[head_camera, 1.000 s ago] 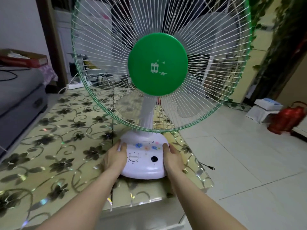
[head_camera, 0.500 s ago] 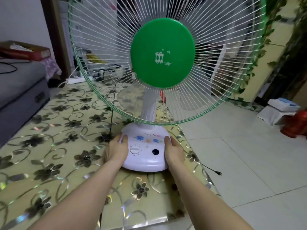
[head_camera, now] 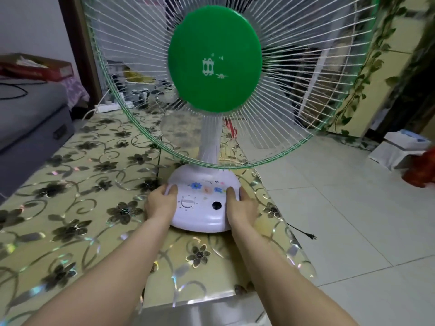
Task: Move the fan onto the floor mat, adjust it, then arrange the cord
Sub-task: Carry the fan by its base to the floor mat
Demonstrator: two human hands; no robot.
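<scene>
The fan (head_camera: 214, 60) has a white wire guard with a green rim, a green centre disc and a white base (head_camera: 202, 208) with a dial and flower print. The base rests on the gold floor mat (head_camera: 77, 208) with dark flowers, near its right edge. My left hand (head_camera: 161, 203) grips the base's left side. My right hand (head_camera: 240, 205) grips its right side. The fan's black cord and plug (head_camera: 306, 232) lie on the white tiles to the right of the mat.
A grey bed or sofa (head_camera: 30, 128) borders the mat on the left, with a red box (head_camera: 37, 67) on it. A white power strip (head_camera: 110, 106) lies at the mat's far end. White boxes (head_camera: 400, 147) and a red object (head_camera: 421, 170) sit at the right.
The fan has moved farther onto the mat, away from its near edge, with both hands staying on the base. The view has moved forward with it.
</scene>
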